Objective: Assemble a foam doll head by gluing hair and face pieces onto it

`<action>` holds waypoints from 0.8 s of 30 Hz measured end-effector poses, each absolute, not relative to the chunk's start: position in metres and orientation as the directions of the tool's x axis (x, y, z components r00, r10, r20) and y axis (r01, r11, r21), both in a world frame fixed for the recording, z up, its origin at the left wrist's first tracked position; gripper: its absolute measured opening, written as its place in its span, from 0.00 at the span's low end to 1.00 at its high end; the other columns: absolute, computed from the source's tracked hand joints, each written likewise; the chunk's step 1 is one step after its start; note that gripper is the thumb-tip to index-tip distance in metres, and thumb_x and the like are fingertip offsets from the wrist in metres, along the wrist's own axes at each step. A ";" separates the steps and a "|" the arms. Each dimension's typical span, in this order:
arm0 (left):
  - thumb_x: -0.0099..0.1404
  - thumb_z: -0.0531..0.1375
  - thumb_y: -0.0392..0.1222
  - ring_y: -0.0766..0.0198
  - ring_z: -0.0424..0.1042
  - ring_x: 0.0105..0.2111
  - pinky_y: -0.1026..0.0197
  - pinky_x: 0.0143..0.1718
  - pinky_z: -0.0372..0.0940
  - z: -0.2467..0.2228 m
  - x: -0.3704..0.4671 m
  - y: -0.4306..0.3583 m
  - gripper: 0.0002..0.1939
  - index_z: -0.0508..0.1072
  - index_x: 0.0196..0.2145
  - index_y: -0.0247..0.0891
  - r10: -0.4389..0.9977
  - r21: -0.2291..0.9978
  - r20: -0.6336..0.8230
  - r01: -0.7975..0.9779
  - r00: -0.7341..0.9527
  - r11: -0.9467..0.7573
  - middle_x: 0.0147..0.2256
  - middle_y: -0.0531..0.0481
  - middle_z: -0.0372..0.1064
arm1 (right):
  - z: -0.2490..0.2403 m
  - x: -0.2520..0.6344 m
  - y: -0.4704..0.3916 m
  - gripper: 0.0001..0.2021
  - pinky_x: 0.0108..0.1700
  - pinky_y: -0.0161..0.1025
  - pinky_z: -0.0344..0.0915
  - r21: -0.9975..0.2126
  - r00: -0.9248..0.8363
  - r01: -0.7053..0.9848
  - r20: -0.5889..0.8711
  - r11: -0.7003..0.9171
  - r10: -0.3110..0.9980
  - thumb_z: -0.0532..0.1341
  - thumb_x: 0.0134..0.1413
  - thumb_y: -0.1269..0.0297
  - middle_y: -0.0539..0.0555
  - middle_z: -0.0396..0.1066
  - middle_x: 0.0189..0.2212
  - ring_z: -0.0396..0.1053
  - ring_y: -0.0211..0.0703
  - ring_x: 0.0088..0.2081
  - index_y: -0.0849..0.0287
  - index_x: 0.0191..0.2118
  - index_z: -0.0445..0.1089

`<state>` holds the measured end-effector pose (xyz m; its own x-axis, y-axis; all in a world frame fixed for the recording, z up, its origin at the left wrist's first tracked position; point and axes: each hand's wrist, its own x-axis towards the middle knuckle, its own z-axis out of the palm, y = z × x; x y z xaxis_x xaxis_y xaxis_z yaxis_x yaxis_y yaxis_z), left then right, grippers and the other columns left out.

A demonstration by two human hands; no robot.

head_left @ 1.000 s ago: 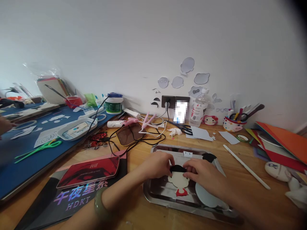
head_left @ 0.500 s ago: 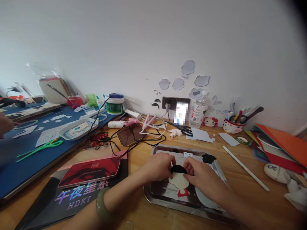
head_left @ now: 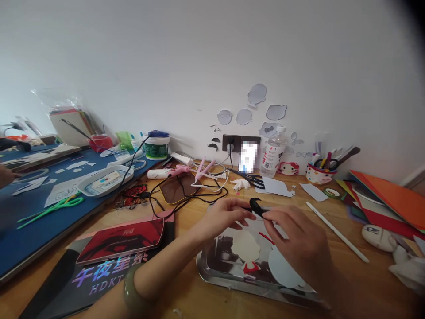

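Tray (head_left: 217,261) of shiny metal lies on a wooden table (head_left: 192,297), its right side hidden behind the right hand (head_left: 297,230) and forearm. Over the tray's far part, that hand pinches a curved black piece (head_left: 255,207) between thumb and fingers, covering its lower end. The left hand (head_left: 226,217) has its fingertips gathered close beside the piece; whether they touch it cannot be told. Below, a cream cutout (head_left: 245,246) lies in the tray with a red piece (head_left: 250,268) at its near edge; the right hand covers part of a pale disc (head_left: 282,269). Another person's hand (head_left: 5,176) is blurred and cut off at the left edge. Bare wood runs along the tray's near edge and between the right hand and a white stick (head_left: 337,232).
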<state>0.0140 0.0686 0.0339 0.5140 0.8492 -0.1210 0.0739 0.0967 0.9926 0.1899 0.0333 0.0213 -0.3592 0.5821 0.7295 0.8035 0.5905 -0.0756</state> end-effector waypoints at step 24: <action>0.57 0.53 0.39 0.71 0.64 0.27 0.68 0.28 0.60 0.034 0.016 0.061 0.10 0.71 0.31 0.33 0.797 0.982 0.002 0.149 0.604 -0.115 0.27 0.51 0.66 | 0.034 0.191 0.038 0.09 0.27 0.35 0.66 -0.409 -0.254 0.746 0.555 0.526 0.792 0.55 0.48 0.66 0.50 0.72 0.33 0.67 0.36 0.26 0.53 0.36 0.70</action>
